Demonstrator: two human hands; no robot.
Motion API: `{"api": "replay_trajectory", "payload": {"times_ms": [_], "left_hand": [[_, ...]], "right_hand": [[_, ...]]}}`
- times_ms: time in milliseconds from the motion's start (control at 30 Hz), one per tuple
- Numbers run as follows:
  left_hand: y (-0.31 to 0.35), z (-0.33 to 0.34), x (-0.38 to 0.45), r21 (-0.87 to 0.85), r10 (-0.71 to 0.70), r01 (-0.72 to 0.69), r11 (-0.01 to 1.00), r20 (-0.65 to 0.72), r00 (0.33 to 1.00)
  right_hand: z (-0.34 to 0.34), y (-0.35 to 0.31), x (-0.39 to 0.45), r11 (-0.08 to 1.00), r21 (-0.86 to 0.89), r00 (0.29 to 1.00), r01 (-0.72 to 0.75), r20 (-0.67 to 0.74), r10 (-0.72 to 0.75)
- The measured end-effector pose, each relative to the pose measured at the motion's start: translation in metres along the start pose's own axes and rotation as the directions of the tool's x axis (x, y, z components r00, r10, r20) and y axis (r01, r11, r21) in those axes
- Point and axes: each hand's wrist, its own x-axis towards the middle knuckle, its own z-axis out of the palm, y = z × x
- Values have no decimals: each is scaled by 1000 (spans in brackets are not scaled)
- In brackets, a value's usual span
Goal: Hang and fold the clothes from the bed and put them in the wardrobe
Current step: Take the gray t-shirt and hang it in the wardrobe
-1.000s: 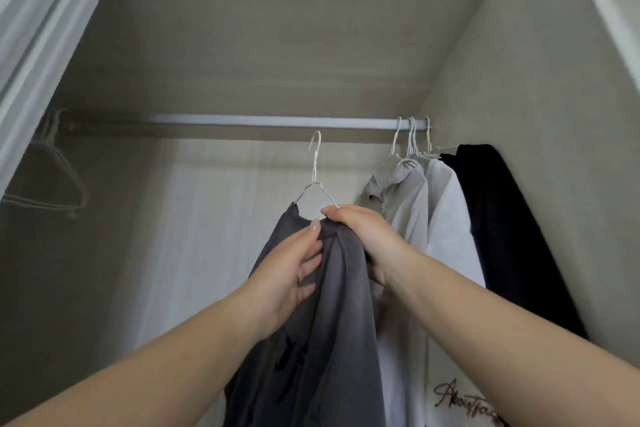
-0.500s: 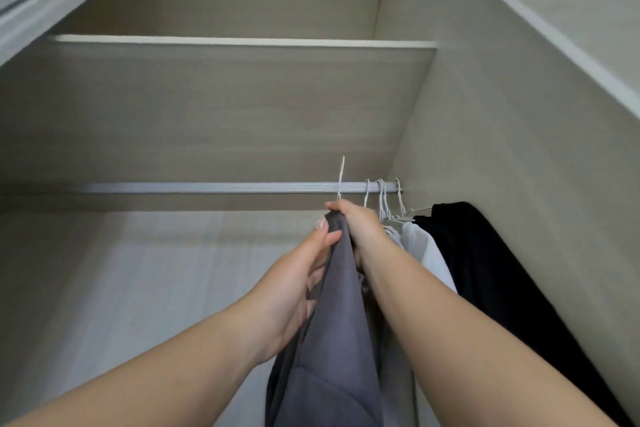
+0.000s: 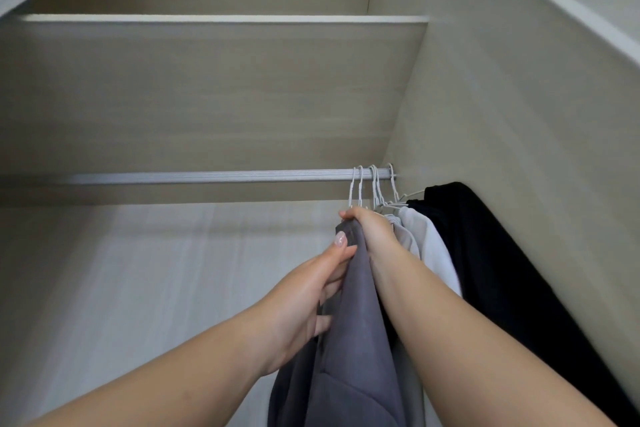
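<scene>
Pale wood-grain side panel (image 3: 519,135), wide shelf (image 3: 214,19) overhead, soft even light across the lighter back panel (image 3: 156,270).

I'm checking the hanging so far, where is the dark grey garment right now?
In the head view the dark grey garment hangs right of centre, gripped by the left hand and right hand, just left of the light grey garment under the rail.

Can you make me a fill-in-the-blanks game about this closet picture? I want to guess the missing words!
1. Both hands hold a dark ____ garment up by the rail.
2. The garment nearest the right wall is ____ in colour.
3. The white hanger hooks are bunched at the ____ end of the rail.
4. The left hand is on the garment's left side and the right hand grips its ____.

Missing words: grey; black; right; top
</scene>
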Motion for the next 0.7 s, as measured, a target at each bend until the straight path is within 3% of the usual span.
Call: {"api": "replay_trajectory", "payload": {"times_ms": [67, 167, 267, 400, 500, 533, 600, 700], "left_hand": [[0, -1, -5, 11, -35, 34, 999, 74, 997], [2, -7, -11, 22, -50, 49, 999, 45, 998], [3, -19, -18, 24, -50, 50, 998, -13, 999], [2, -35, -38, 33, -82, 85, 996, -76, 994], [6, -48, -65, 49, -102, 108, 993, -114, 988], [8, -54, -76, 55, -110, 118, 991, -132, 985], [14, -68, -101, 66, -129, 143, 988, -182, 975], [21, -90, -152, 66, -174, 200, 978, -278, 945]], "right_hand": [[-1, -1, -4, 999, -40, 1000, 20, -20, -20], [0, -7, -9, 993, -107, 994, 47, -96, -58], [4, -21, -27, 923, -303, 960, 236, -77, -270], [21, -38, -56, 575, -649, 836, 498, 185, -516], [33, -38, -85, 279, -773, 758, 569, 363, -541], [38, -38, -95, 230, -769, 747, 597, 427, -510], [46, -35, -116, 264, -732, 762, 628, 507, -403], [61, -19, -158, 465, -644, 783, 608, 581, -219]]}}
